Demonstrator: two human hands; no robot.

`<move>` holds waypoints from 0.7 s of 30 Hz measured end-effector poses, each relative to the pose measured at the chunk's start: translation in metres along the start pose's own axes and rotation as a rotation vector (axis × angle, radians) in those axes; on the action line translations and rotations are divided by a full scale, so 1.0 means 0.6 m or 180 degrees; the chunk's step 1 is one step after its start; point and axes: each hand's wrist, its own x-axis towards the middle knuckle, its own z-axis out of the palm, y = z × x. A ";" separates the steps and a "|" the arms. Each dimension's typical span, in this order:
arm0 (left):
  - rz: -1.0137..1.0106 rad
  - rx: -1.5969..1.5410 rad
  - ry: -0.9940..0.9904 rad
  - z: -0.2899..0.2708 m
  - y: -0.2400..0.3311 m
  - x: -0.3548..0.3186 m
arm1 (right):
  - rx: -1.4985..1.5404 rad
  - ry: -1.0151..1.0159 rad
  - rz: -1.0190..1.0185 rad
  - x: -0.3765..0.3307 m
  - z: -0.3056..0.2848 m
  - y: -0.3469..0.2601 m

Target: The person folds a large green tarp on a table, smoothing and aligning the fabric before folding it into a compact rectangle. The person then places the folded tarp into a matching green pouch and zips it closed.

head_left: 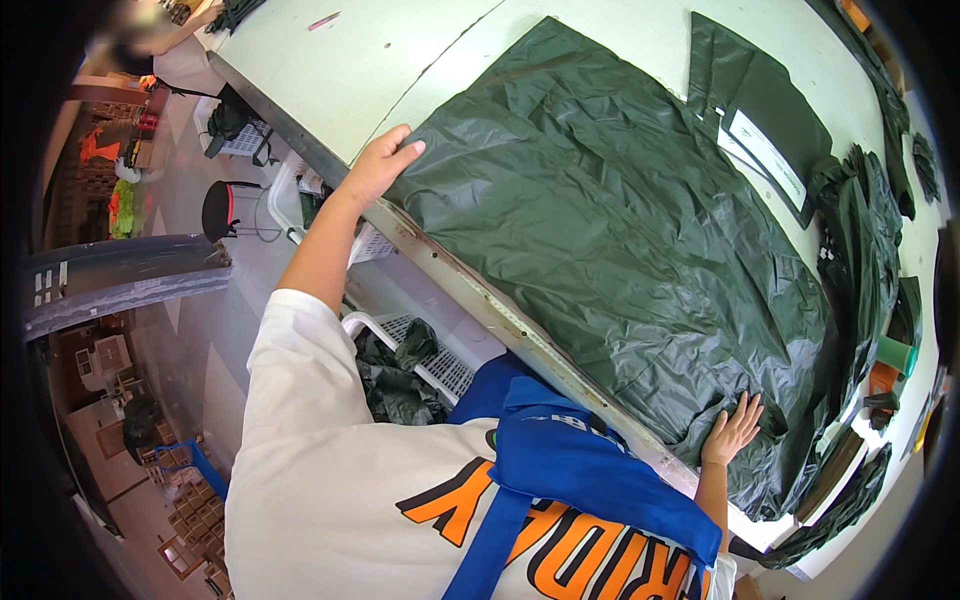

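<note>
A large sheet of dark green, shiny, wrinkled fabric [600, 220] is spread across the white table [420, 50], its near side running along the table's edge. At its left corner, my left hand [378, 168] has its thumb over the fabric's margin and its fingers closed at the edge; the fingertips are partly hidden. Farther right, my right hand [733, 430] lies flat on the cloth near the table's front edge, fingers spread. Beyond the sheet is a smaller dark green cut piece [750, 80], with a white paper strip [765, 155] on it.
Bunched dark fabric [860, 230] lies at the table's right, near a green cylindrical object [896, 355]. White plastic baskets [440, 365] stand below the table edge; one contains dark fabric [395, 380]. A black-seated stool [218, 211] is at left. Another person [180, 55] works at the far left.
</note>
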 end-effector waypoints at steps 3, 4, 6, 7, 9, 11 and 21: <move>-0.0306 0.1430 0.0473 -0.028 0.031 -0.015 | -0.0020 0.0020 -0.0005 -0.001 0.000 0.001; -0.0389 0.1650 0.0177 -0.035 0.013 -0.017 | -0.0024 0.0037 -0.0008 -0.002 -0.001 0.000; -0.0572 0.2099 -0.0386 -0.042 0.001 -0.029 | -0.0036 0.0057 -0.0028 0.002 0.000 -0.001; -0.1183 0.1362 -0.0386 -0.045 -0.002 -0.044 | -0.0061 0.0055 -0.0030 0.003 0.000 0.001; -0.1169 -0.0354 -0.0699 -0.069 -0.038 -0.068 | -0.0056 0.0084 -0.0044 0.001 0.001 0.002; -0.0830 -0.1650 -0.1183 -0.073 -0.040 -0.096 | -0.0045 0.0077 -0.0038 -0.001 0.002 0.001; 0.0377 -0.0324 0.0024 -0.060 0.089 -0.063 | -0.0098 0.0190 -0.0061 -0.002 0.006 0.005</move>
